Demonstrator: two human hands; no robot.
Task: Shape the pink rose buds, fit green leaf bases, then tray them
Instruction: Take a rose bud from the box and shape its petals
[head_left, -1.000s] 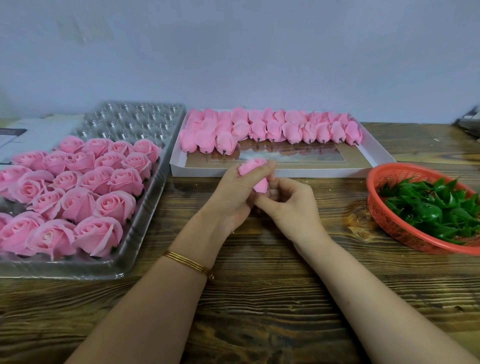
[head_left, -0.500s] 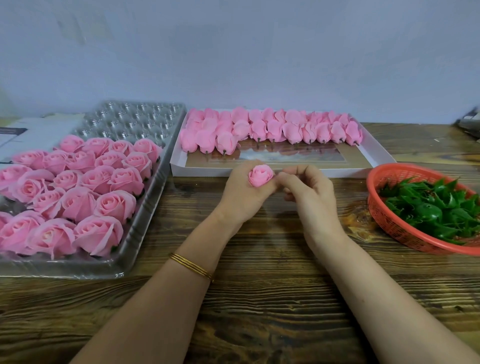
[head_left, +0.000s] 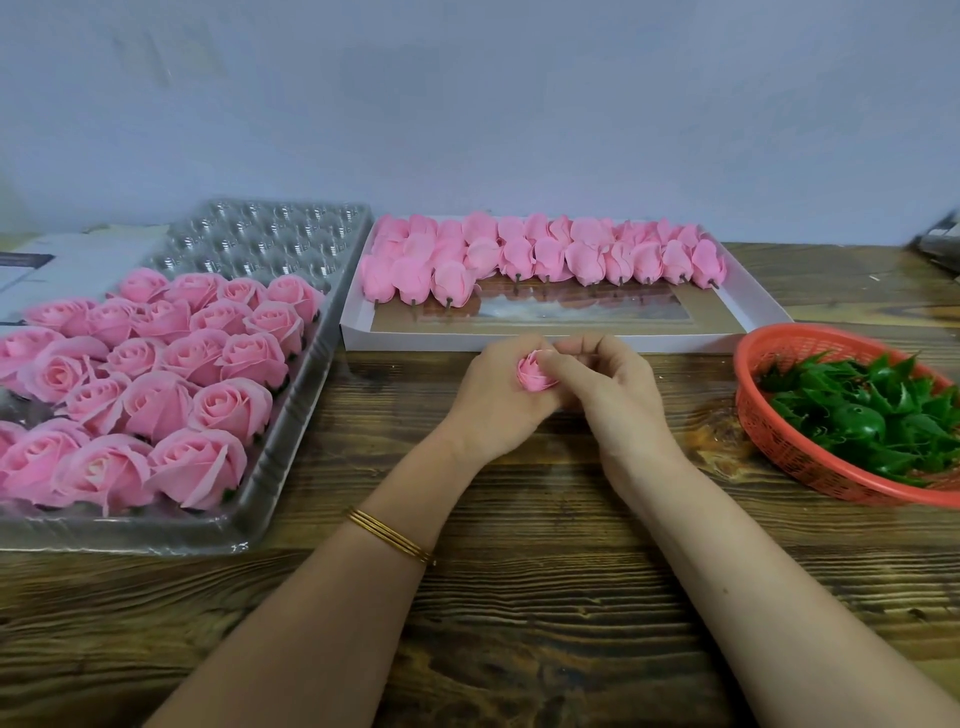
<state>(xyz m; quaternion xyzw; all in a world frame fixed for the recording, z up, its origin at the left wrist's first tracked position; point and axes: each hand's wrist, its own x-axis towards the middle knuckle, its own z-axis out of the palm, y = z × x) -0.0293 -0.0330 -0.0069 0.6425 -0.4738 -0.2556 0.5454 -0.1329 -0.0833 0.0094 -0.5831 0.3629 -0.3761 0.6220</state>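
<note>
A pink rose bud (head_left: 535, 373) is held over the wooden table, its spiral top facing me. My left hand (head_left: 496, 400) grips it from the left and below. My right hand (head_left: 608, 389) pinches its right side with curled fingers. Behind my hands, a white box (head_left: 571, 340) holds several closed pink buds (head_left: 540, 257) in rows along its far side. On the left, a clear plastic tray (head_left: 270, 493) carries several opened pink roses (head_left: 156, 374). An orange basket (head_left: 800, 452) of green leaf bases (head_left: 872, 415) stands on the right.
The tray's far cells (head_left: 270, 234) hold nothing. A white carton (head_left: 57, 270) lies behind the tray at the far left. A dark object (head_left: 940, 249) sits at the right edge. A pale wall (head_left: 467, 104) closes off the table's far side.
The bud has turned from lying sideways to facing me. My right hand rose to the bud's right side and now closes in on its petals.
</note>
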